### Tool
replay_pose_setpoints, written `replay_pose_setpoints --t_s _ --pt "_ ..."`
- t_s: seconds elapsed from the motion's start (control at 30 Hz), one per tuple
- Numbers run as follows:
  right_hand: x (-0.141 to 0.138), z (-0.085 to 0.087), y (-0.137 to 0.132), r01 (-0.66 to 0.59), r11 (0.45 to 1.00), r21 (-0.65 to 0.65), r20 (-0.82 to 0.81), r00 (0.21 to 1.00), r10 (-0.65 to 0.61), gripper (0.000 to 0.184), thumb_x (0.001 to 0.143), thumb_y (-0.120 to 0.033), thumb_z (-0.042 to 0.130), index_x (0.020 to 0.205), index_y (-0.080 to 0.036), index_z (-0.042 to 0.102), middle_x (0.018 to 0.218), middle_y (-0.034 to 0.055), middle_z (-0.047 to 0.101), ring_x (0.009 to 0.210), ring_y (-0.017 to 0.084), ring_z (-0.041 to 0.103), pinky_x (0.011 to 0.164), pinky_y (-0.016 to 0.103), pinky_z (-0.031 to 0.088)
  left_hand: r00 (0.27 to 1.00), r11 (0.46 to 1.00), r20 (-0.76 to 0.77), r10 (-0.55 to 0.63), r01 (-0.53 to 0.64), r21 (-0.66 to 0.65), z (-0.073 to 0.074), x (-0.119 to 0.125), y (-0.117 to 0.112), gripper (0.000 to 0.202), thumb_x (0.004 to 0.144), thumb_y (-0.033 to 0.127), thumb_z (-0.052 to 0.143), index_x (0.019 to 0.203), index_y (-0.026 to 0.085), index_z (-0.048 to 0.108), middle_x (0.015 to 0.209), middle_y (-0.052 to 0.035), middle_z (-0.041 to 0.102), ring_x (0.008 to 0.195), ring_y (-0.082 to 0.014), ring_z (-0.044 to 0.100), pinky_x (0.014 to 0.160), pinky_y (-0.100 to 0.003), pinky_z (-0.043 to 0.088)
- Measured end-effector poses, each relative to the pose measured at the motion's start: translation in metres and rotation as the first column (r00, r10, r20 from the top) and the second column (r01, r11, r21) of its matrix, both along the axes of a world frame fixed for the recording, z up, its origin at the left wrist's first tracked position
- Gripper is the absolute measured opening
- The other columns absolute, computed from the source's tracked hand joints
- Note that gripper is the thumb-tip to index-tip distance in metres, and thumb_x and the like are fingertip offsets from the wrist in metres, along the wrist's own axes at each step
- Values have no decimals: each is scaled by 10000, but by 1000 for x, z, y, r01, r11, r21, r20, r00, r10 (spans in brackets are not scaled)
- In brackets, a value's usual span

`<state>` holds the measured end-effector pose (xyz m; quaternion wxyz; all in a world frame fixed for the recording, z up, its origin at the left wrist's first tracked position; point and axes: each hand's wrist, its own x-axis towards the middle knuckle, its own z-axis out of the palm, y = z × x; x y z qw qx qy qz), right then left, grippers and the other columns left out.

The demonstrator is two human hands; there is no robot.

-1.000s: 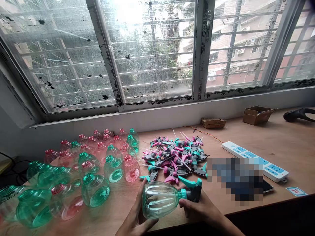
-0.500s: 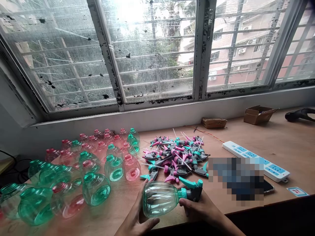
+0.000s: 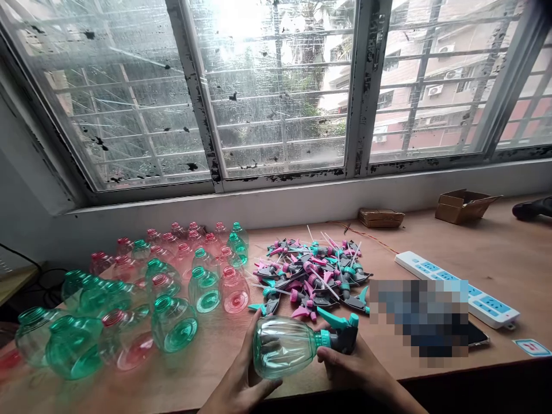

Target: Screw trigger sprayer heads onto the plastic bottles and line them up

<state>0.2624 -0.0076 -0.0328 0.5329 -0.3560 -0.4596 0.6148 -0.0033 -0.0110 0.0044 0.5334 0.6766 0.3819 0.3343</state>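
A clear green spray bottle [image 3: 287, 348] lies sideways between my hands, just above the table's front edge. My left hand [image 3: 245, 365] is wrapped round its rounded base end. At the neck, my right hand [image 3: 345, 362] grips near the turquoise collar and the dark spray head [image 3: 345, 333], whose turquoise trigger points up and left. The spray head sits on the bottle's neck. Some of my right fingers are hidden behind it. Beyond the bottle is a heap of loose trigger spray heads [image 3: 310, 276] in grey, pink and turquoise, with white tubes sticking out.
Several open green and pink bottles [image 3: 175, 325] stand on the left of the wooden table. On the right are a white power strip [image 3: 457, 287], a phone partly covered by a blurred patch, a small card [image 3: 532, 348] and two cardboard boxes [image 3: 463, 206]. Windows line the back.
The view has shifted slightly, so the table things appear a little further right. Both hands keep their hold on the spray bottle, with hardly any movement.
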Motion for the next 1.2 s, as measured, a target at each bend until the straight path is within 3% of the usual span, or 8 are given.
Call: replay_pose_setpoints --t_s 0.27,0.4,0.5,0.7,0.8,0.97,1.2 --pt "1 4 -3 -19 1000 0 59 998 19 492 697 -539 890 952 -193 650 669 -11 702 492 141 608 502 288 534 998 998 42 -48 50 -41 2 -4 0 1107 833 507 784 1628 343 32 1700 -74 277 1553 -364 254 1284 -538 147" --pt "2 6 -5 -7 1000 -3 92 996 8 480 695 -555 885 914 -195 655 630 -24 674 488 142 592 512 292 525 997 998 45 -62 64 -30 4 -2 -1 1129 829 539 773 1627 336 0 1672 -101 340 1514 -364 347 1270 -545 204" --pt "3 5 -5 -10 1000 -7 112 994 11 478 701 -574 874 907 -195 667 612 -26 663 512 154 601 531 296 526 1000 1000 -13 -2 3 25 2 -2 -2 1160 827 516 787 1619 359 -45 1676 -84 331 1518 -352 338 1274 -516 207" --pt "2 6 -5 -18 1000 -19 80 997 20 526 687 -595 875 956 -193 668 665 -10 692 501 143 598 502 273 497 999 1000 40 -7 7 15 -11 -4 0 1070 921 492 690 1608 355 -118 1554 -105 520 1396 -328 524 1216 -475 349" --pt "3 9 -6 -32 999 -14 68 997 33 492 703 -574 874 937 -192 670 669 -13 683 514 140 592 516 271 489 999 1000 40 -10 10 -3 -12 -6 0 1121 898 446 733 1603 362 -135 1621 -95 436 1473 -332 429 1239 -478 310" --pt "3 10 -7 -50 998 -27 74 996 52 430 724 -542 870 862 -170 707 589 -32 631 518 134 562 530 267 470 999 1000 -37 28 -29 -5 -3 -7 -1 1151 830 447 793 1622 346 -36 1736 -47 156 1592 -337 115 1296 -511 80" --pt "3 7 -2 -28 1000 -5 68 997 28 499 724 -506 883 1053 -180 697 608 -36 666 499 138 576 525 279 505 999 999 -1 34 -34 -39 -4 -4 2 1110 839 483 775 1623 363 -3 1729 -62 190 1578 -355 183 1287 -548 140"
